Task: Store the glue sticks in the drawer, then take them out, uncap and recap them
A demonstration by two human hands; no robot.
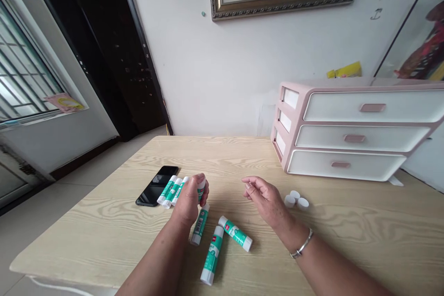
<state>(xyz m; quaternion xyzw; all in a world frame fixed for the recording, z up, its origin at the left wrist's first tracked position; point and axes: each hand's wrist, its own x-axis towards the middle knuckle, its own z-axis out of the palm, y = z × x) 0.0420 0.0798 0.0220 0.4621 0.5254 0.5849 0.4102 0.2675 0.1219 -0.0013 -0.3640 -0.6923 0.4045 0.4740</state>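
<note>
My left hand (189,199) is closed around a green and white glue stick (201,189), held upright above the table; its lower part is hidden by the fingers. My right hand (265,199) hovers to the right, thumb pressed near the bent fingertips; whether anything small sits between them is hidden. Just left of my left hand, several glue sticks (169,193) lie side by side, partly over the phone's edge. Nearer me lie three more: one glue stick (200,225) beneath my left hand, another (212,255) in front, and a slanted one (236,233). Three white caps (294,198) stand beside my right wrist.
A black phone (154,187) lies on the wooden table (104,236) at the left. At the back right stands a pink and white drawer unit (347,134), with a yellow tube (345,70) on top. Behind the table is a white wall (208,78).
</note>
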